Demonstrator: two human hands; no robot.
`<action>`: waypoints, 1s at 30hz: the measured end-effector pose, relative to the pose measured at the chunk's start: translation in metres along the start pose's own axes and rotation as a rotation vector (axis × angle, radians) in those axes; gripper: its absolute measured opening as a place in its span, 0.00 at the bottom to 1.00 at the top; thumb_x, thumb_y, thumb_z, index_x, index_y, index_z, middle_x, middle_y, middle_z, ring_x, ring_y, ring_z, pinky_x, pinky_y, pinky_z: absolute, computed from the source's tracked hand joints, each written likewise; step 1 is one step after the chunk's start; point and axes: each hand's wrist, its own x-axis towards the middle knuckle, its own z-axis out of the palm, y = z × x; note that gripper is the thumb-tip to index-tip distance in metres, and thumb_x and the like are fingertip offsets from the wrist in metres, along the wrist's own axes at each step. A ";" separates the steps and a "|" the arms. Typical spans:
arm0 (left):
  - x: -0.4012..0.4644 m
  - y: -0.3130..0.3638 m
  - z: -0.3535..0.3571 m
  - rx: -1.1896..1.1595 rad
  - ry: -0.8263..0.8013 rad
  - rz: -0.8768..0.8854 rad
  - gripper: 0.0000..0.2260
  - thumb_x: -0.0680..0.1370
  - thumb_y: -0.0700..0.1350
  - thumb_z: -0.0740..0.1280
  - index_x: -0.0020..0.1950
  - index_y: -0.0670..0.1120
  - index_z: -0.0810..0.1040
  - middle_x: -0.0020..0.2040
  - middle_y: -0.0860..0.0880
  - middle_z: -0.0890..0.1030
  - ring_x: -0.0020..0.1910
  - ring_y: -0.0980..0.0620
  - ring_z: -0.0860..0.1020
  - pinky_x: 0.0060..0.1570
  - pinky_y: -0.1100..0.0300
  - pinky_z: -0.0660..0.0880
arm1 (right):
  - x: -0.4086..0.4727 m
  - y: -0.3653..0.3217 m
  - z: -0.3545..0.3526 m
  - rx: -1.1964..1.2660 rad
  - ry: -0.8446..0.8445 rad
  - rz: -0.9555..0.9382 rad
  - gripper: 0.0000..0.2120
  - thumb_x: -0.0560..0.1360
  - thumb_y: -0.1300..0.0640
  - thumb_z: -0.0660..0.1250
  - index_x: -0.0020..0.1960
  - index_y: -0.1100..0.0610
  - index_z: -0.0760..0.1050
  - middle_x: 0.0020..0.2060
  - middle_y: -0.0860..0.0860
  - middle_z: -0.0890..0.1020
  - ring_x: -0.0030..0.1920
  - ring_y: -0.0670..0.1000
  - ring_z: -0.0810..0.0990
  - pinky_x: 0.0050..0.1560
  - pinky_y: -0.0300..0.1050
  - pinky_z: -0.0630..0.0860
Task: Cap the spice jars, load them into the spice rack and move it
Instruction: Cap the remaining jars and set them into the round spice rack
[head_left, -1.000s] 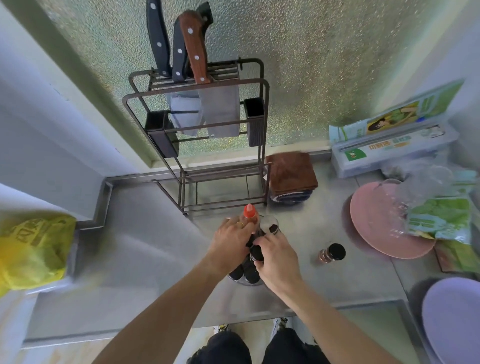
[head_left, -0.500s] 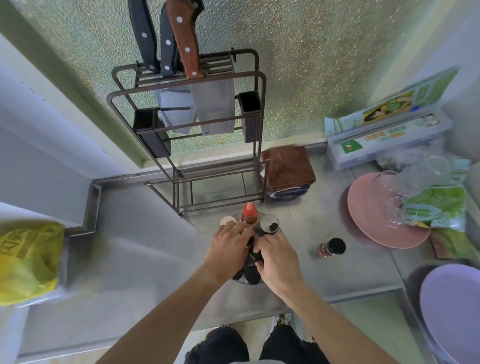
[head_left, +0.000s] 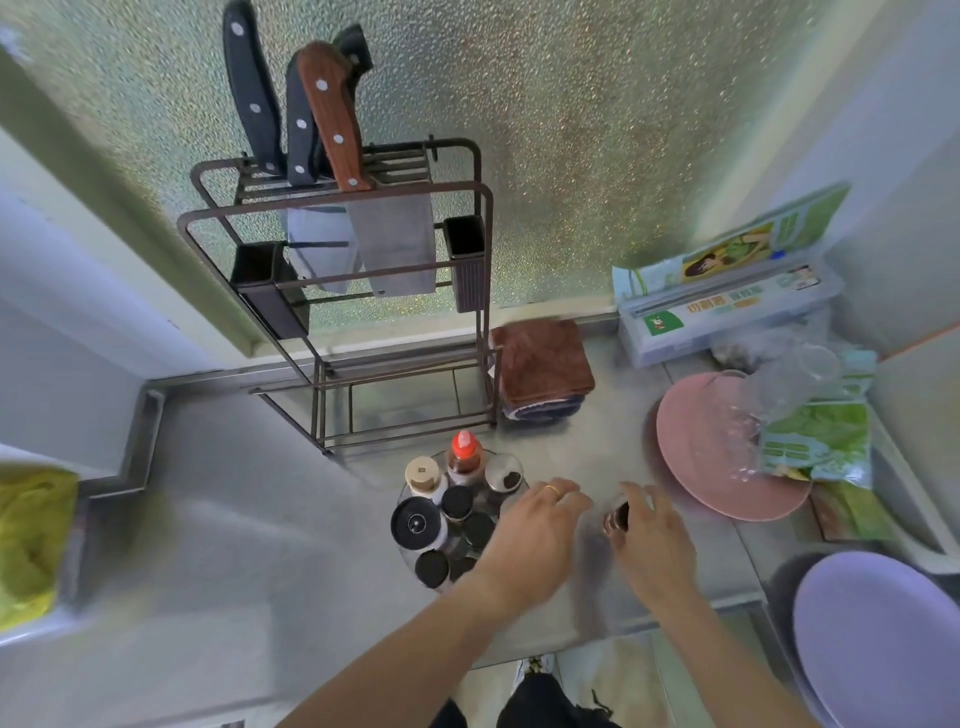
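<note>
A round spice rack (head_left: 415, 564) stands on the steel counter in front of me. It holds several black-capped jars (head_left: 456, 503), a wide black-lidded jar (head_left: 417, 523), a beige-capped jar (head_left: 423, 472) and a red-capped bottle (head_left: 464, 451). One loose spice jar (head_left: 616, 517) with a dark cap stands on the counter right of the rack. My right hand (head_left: 652, 540) curls around this jar, thumb and fingers on its sides. My left hand (head_left: 535, 532) hovers between rack and jar, fingers apart and holding nothing; it hides the rack's right edge.
A brown wire knife stand (head_left: 363, 322) with knives rises behind the rack. A folded brown cloth (head_left: 543, 364) lies to its right. A pink plate (head_left: 691, 457), plastic bags (head_left: 815, 436), a wrap box (head_left: 727, 317) and a lilac plate (head_left: 878, 639) fill the right side. A yellow bag (head_left: 31, 540) sits far left.
Both hands left the jars in the rack and moved right. My right hand has reached the loose jar and closed around it. The view is blurred by motion.
</note>
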 end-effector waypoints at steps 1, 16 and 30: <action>0.004 0.007 0.003 -0.088 -0.035 -0.044 0.20 0.73 0.32 0.62 0.62 0.43 0.80 0.63 0.42 0.80 0.60 0.41 0.79 0.61 0.49 0.76 | 0.002 0.002 0.002 0.013 -0.026 -0.010 0.20 0.78 0.57 0.68 0.69 0.56 0.73 0.63 0.59 0.75 0.57 0.64 0.79 0.52 0.57 0.79; -0.054 0.005 -0.008 -0.047 0.070 -0.057 0.21 0.68 0.36 0.70 0.59 0.51 0.82 0.54 0.53 0.83 0.47 0.53 0.82 0.49 0.64 0.78 | -0.067 -0.043 -0.013 0.447 0.032 -0.254 0.21 0.66 0.57 0.80 0.56 0.52 0.78 0.46 0.43 0.83 0.43 0.45 0.83 0.47 0.33 0.74; -0.091 -0.035 0.006 0.264 0.162 0.090 0.14 0.70 0.39 0.60 0.45 0.47 0.85 0.47 0.51 0.83 0.50 0.49 0.81 0.61 0.59 0.71 | -0.077 -0.077 0.032 0.309 -0.096 -0.364 0.21 0.69 0.63 0.73 0.59 0.53 0.73 0.53 0.48 0.77 0.48 0.52 0.83 0.48 0.43 0.80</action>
